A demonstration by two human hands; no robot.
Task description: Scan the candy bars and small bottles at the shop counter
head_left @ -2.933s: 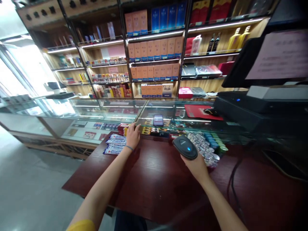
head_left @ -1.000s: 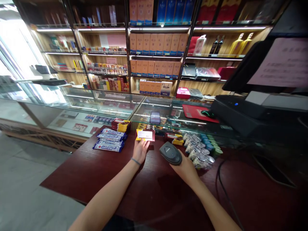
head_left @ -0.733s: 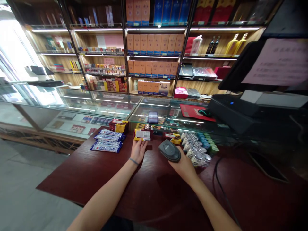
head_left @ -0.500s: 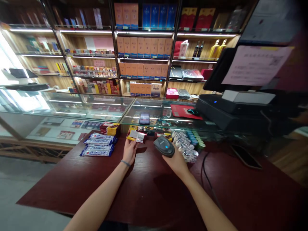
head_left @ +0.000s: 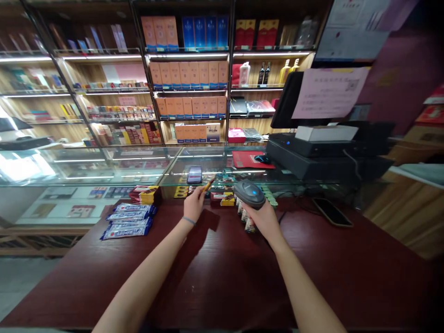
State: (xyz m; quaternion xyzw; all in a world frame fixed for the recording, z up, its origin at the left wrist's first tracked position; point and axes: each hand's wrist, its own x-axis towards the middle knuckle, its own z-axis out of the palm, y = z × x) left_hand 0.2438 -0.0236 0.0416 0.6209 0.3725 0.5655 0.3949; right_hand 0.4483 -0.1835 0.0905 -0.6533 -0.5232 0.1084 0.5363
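My left hand point(head_left: 194, 204) is closed around one end of a thin yellow-and-red snack packet point(head_left: 208, 184), held edge-on above the table. In my right hand point(head_left: 265, 218) is a dark barcode scanner point(head_left: 249, 193) with a blue light on top. Beneath the scanner stand small cans point(head_left: 249, 225), partly hidden by it and by my hand. Between my hands lies a stack of red-and-yellow packets point(head_left: 222, 199). To the left are another stack of such packets point(head_left: 144, 194) and several blue-and-white wrapped bars point(head_left: 129, 221).
A glass display counter point(head_left: 166, 178) runs behind the dark red table point(head_left: 222, 277), with a phone point(head_left: 194, 175) on it. At the right are a monitor point(head_left: 287, 99), a black box point(head_left: 298, 159), a mouse point(head_left: 262, 158) and another phone point(head_left: 332, 212). Stocked shelves line the back.
My left hand has lifted and turned the packet from its flat, barcode-up pose to edge-on. The scanner has risen and shifted right over the cans. The whole view has turned rightward.
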